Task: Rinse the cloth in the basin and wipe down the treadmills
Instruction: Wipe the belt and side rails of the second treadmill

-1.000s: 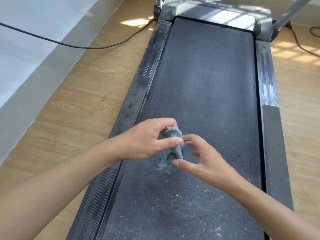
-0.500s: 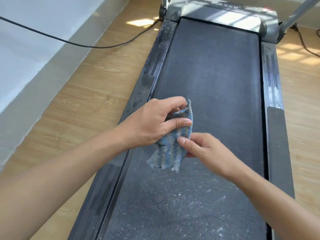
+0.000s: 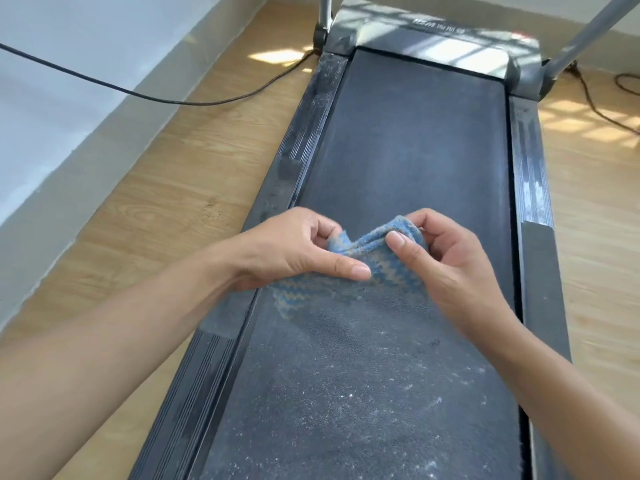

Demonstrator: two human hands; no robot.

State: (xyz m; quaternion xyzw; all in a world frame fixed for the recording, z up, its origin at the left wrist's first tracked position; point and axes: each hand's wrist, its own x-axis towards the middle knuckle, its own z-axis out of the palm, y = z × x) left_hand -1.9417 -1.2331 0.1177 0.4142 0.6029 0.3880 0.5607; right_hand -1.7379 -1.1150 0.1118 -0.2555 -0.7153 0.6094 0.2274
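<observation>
Left hand (image 3: 294, 249) pinching cloth (image 3: 377, 268) between thumb and curled fingers, right hand (image 3: 446, 258) gripping its opposite upper edge likewise, cloth sagging between both sets of fingertips, hanging just above dusty treadmill (image 3: 408, 150) belt, lower edge below the thumbs.

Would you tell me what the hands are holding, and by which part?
The blue cloth: the left hand pinches its upper left edge, the right hand its upper right corner.
</observation>
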